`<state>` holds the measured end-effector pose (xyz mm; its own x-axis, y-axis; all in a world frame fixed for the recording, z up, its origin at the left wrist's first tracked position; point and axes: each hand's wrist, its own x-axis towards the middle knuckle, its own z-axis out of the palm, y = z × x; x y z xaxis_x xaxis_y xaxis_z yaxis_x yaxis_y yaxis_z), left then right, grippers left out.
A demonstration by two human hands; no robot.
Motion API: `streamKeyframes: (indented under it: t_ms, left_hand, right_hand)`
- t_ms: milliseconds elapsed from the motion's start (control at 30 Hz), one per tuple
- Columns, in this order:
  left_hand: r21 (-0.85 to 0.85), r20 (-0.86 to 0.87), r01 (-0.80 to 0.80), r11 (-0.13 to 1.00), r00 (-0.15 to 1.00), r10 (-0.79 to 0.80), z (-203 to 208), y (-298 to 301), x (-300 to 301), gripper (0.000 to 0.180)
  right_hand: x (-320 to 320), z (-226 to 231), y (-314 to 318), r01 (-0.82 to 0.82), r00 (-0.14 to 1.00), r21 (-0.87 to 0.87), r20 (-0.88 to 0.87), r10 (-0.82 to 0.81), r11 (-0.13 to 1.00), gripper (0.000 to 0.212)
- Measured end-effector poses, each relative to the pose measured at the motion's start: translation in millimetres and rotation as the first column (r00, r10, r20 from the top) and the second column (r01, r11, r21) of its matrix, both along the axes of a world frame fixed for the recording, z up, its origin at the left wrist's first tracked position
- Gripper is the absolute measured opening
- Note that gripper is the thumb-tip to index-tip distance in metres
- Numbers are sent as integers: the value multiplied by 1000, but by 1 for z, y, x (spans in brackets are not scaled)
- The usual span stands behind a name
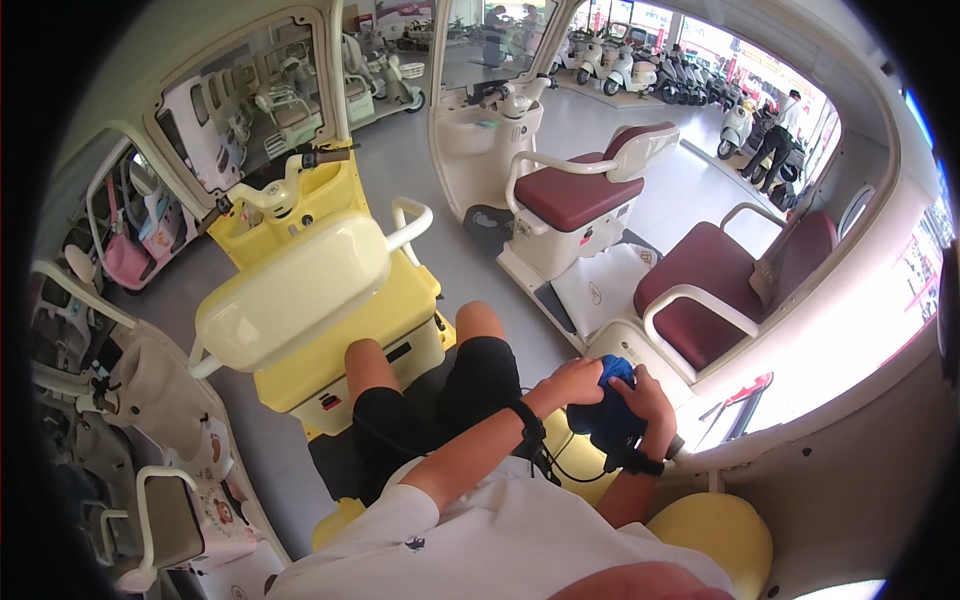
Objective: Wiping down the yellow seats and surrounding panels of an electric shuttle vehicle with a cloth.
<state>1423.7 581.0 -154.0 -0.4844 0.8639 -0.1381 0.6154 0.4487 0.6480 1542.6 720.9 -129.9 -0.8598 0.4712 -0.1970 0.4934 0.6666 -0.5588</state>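
A crumpled blue cloth (617,369) is bunched up between the two hands, off to the right of the lap and above a yellow seat (586,461); dark blue fabric hangs below it, though whether it is the same piece cannot be told. The left grip (578,382) is closed on the cloth's left side, and the right grip (648,393) is curled around its right side. Each wrist wears a black band (532,425), and a thin black cable loops beneath the left one. The person sits in a white shirt (490,530) and black shorts (478,385), knees near the yellow seat box (345,385) of the vehicle ahead, with its cream backrest (290,292) tilted across the view. To the right stands a cream vehicle with dark red seats (580,192). Farther off, scooters (628,74) line the showroom floor, and another person (778,140) stands beside one
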Motion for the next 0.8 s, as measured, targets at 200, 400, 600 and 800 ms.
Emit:
streamKeyframes:
  t_ms: [200, 400, 600, 800]
  left_hand:
    - [133, -253, 420, 898, 890, -379, 32, -26, 33, 89]
    - [179, -396, 216, 960, 909, -130, -18, -7, 39, 87]
    - [386, -60, 40, 922, 998, -19, -60, 2, -4, 72]
    - [138, -320, -59, 989, 942, 101, -46, -11, -9, 58]
  right_hand:
    - [20, 29, -3, -140, 988, 150, 84, 128, 979, 50]
    - [-6, 3, -15, -33, 999, 133, 24, 31, 991, 39]
    - [-21, -11, -17, -26, 1000, 105, 15, 24, 994, 60]
    - [-34, -16, -47, 7, 999, 320, 30, -18, 947, 56]
